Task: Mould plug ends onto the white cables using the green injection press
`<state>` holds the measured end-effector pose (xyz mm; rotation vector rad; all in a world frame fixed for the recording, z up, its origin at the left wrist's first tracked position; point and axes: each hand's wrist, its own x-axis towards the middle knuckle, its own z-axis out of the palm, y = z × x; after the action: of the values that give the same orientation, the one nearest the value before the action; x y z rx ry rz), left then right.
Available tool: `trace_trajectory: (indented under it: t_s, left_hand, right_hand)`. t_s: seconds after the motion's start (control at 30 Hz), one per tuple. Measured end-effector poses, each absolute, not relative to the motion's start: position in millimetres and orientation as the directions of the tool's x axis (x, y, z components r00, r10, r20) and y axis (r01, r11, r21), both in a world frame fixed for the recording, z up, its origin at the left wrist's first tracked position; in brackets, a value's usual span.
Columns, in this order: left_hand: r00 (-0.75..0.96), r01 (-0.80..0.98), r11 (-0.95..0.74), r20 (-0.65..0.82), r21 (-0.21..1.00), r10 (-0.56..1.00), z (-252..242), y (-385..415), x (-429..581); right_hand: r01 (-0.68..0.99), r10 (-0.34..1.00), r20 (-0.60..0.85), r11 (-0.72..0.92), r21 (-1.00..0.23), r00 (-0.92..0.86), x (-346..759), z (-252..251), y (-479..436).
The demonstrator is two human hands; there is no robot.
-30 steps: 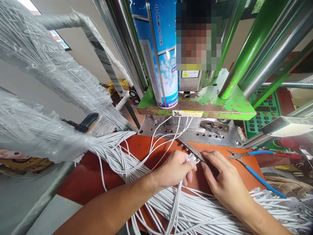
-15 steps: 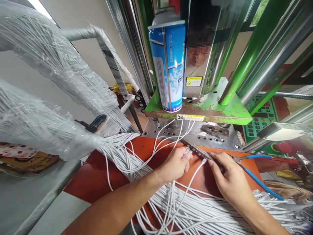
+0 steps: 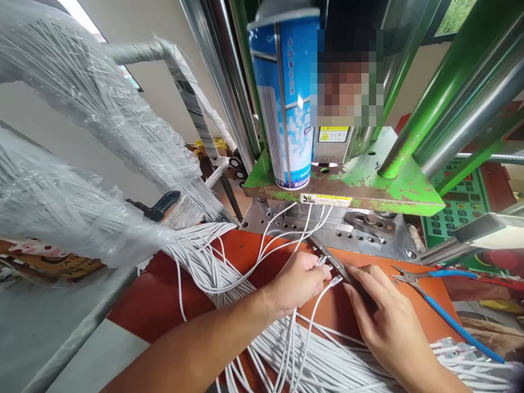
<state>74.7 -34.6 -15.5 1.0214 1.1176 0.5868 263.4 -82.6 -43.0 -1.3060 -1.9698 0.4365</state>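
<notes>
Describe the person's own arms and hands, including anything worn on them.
The left hand and right hand are both ungloved. The left forearm and right forearm are bare as far as the picture shows, with no sleeve, watch or bracelet in view. No ring shows, though some fingers are partly hidden.

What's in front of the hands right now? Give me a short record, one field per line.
Left hand: gripping white cable ends beside the metal bar
Right hand: holding the dark metal bar
Single plug: at the bar's edge, between the hands
Pliers: blue handles spread, on the orange bench
Spray can: upright on the green plate
Cable bundle: across the bench, passing under the left forearm
</notes>
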Motion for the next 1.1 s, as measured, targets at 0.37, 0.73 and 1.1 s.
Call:
trace_trajectory:
  t_s: [0.37,0.73,1.1]
  left_hand:
    - [0.237,0.456,0.028,-0.151,0.890,0.960,-18.8,-24.1,52.4]
    - [0.344,0.268,0.384,-0.460,0.883,0.818,-13.9,-17.1,50.8]
    - [0.376,0.259,0.466,-0.532,0.846,0.759,-15.3,-15.8,51.2]
  right_hand:
    - [0.700,0.918,0.384,0.337,-0.629,-0.097,280.4,-50.3,-75.1]
    - [0.669,0.918,0.375,0.362,-0.649,-0.132,270.9,-48.6,-76.4]
    - [0.594,0.907,0.350,0.419,-0.687,-0.234,270.0,-42.1,-80.3]
